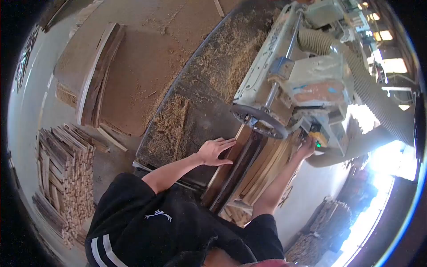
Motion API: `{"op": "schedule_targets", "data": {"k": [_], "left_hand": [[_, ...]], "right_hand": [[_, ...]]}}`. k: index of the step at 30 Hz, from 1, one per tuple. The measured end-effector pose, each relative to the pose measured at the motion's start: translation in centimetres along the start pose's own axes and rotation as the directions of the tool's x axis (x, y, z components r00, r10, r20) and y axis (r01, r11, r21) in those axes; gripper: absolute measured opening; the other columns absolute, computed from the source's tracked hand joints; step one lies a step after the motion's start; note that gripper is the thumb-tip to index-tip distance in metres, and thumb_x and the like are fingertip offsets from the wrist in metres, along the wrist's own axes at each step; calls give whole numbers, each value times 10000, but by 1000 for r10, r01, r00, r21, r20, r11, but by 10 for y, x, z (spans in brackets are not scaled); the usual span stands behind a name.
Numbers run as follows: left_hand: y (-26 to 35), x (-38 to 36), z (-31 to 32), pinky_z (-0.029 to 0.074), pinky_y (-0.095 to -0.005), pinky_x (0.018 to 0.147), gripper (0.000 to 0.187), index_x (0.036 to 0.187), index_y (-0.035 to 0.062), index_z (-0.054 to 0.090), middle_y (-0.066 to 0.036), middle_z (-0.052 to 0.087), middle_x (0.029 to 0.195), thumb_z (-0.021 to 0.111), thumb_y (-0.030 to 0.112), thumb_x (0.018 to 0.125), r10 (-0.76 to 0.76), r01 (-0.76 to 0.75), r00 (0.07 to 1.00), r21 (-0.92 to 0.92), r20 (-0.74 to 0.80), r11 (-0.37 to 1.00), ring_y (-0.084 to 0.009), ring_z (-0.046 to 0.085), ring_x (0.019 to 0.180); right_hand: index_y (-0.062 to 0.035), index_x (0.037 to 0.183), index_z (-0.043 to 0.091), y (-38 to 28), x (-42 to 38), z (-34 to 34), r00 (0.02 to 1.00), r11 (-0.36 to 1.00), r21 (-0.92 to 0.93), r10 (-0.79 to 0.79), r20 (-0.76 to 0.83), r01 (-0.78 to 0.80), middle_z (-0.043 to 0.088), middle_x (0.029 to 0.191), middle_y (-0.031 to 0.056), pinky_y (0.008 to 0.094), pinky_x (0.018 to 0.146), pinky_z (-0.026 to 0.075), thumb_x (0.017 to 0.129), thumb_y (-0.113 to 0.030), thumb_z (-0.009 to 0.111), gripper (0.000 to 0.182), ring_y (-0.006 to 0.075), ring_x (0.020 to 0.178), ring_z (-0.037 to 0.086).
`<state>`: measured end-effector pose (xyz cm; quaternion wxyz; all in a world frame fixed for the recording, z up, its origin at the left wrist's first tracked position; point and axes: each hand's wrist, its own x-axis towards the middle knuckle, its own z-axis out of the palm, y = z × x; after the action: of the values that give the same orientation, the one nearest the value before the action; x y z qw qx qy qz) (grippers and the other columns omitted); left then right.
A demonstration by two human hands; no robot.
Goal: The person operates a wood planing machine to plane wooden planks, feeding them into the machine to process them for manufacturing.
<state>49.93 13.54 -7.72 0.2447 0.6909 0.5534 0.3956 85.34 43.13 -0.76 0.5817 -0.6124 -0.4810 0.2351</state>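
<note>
My left hand (215, 152) lies open on a long wooden board (229, 164), fingers stretched out and thumb apart. The board runs beside a dark metal rail (240, 171) on the woodworking machine (307, 80). At the machine's lower corner, my right hand (306, 147) has its fingers bent against a yellow control box (318, 138) with a small green light. Its fingertips are partly hidden there. A black handwheel (259, 121) sits between my two hands, touched by neither.
Sawdust (171, 129) covers the dark machine table (200, 104). More wood strips (267, 167) lie right of the rail. A ribbed hose (369, 80) curves down the machine's right side. Stacked wood strips (73, 178) stand at left, and long boards (100, 75) lie on a brown panel.
</note>
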Motion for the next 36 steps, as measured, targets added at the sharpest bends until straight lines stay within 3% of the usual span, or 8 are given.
{"op": "schedule_targets", "data": {"k": [8,16,18,21,28,31,33,36], "left_hand": [[0,-2,-5,584,-427,904,885,1476,59,509,-51,540,1521,714,643,842,-11,11,1000,-42,-3,999,-282,644,1113],[-1,-4,-5,576,-437,920,953,1487,59,489,-59,526,1532,711,694,811,-27,29,999,-64,28,998,-292,627,1163],[-1,-4,-4,574,-438,925,955,1488,60,487,-61,524,1533,710,696,812,-35,37,999,-71,35,997,-293,626,1166],[-2,-4,-4,571,-441,932,958,1488,60,484,-63,521,1536,710,699,812,-37,40,998,-72,42,997,-295,626,1167],[0,-4,-5,569,-453,940,953,1486,71,483,-78,516,1538,710,700,807,-32,33,999,-70,17,997,-321,625,1188],[1,-4,-8,567,-460,942,955,1487,78,480,-86,515,1536,716,699,800,-50,54,998,-75,48,996,-335,625,1193],[0,-4,-6,568,-461,940,959,1486,76,479,-87,516,1536,720,697,797,-48,52,998,-78,47,996,-336,626,1188],[1,-4,-8,562,-463,948,960,1474,66,492,-98,522,1529,723,696,787,-49,54,998,-95,46,994,-338,620,1195]], "right_hand": [[-47,1277,670,-2,12,-6,990,989,73,121,72,-127,679,1217,71,336,788,543,973,-196,695,340,216,1060,663],[-47,1256,688,14,27,-1,991,993,52,99,86,-104,686,1170,54,322,795,530,963,-221,726,343,198,1011,662],[-52,1251,688,12,26,5,995,992,91,80,60,-85,699,1074,41,252,668,463,953,-218,731,344,153,902,651],[-60,1237,696,8,22,8,993,987,123,89,77,-98,698,1054,30,252,665,462,937,-209,753,340,138,882,642],[-63,1218,710,0,15,9,990,989,98,101,101,-111,701,1054,24,243,669,468,939,-196,754,312,129,924,640],[-58,1224,712,3,16,12,996,990,138,12,94,-25,700,1040,19,245,660,462,945,-206,747,318,125,886,634],[-35,1240,704,3,19,11,997,999,5,37,63,-37,704,1064,39,248,660,459,948,-224,744,351,143,893,644],[-13,1250,696,24,32,5,996,1000,6,-5,90,4,709,1098,60,252,670,462,948,-231,743,375,160,929,658]]}}
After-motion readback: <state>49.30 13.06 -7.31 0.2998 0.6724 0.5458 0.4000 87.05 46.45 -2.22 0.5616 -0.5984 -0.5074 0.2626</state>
